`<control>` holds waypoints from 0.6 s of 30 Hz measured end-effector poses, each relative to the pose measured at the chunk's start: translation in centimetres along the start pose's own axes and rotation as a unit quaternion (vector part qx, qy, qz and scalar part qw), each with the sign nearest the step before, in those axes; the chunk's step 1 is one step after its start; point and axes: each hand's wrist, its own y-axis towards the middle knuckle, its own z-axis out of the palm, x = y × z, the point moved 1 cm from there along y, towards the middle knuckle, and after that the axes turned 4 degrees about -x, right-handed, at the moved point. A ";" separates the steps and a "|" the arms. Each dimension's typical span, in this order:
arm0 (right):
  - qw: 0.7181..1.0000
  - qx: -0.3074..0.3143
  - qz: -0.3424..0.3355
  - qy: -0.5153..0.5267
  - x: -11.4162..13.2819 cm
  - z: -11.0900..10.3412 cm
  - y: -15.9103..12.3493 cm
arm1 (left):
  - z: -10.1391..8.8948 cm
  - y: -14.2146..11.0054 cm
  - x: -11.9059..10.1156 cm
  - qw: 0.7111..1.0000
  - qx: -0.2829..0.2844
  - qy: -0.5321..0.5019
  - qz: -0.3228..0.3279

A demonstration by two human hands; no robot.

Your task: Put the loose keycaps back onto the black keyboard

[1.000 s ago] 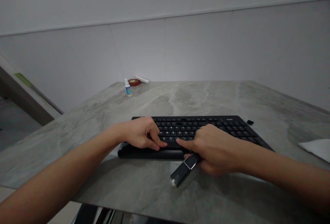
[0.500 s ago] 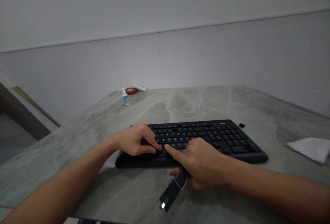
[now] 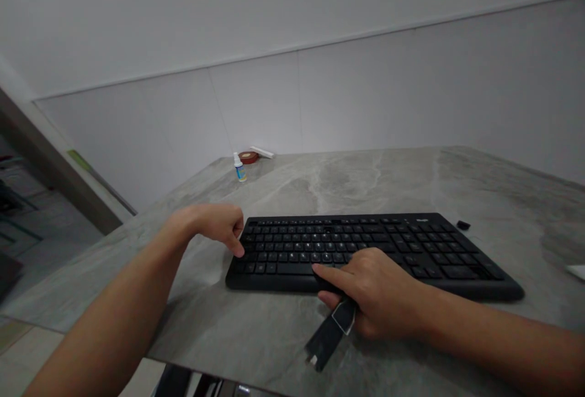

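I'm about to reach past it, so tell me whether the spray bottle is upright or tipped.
Upright: the spray bottle stands on its base on the tabletop, its white top uppermost.

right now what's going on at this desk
A person has both hands at a black keyboard. The left hand is at its left end, fingers curled down by the edge keys. The right hand grips a dark tool and has its index finger out at the bottom keys. A small black piece lies just past the keyboard's far right corner, and a bottle stands at the back left of the desk.
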 end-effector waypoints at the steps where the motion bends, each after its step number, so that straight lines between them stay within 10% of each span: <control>1: 1.000 -0.011 -0.003 -0.001 0.0 0.0 0.0 | 0.1 0.0 -0.1 1.000 0.003 0.005 -0.007; 18: 1.000 -0.029 -0.005 0.001 0.0 0.2 -0.1 | 0.1 0.5 -0.5 0.999 0.000 0.028 -0.018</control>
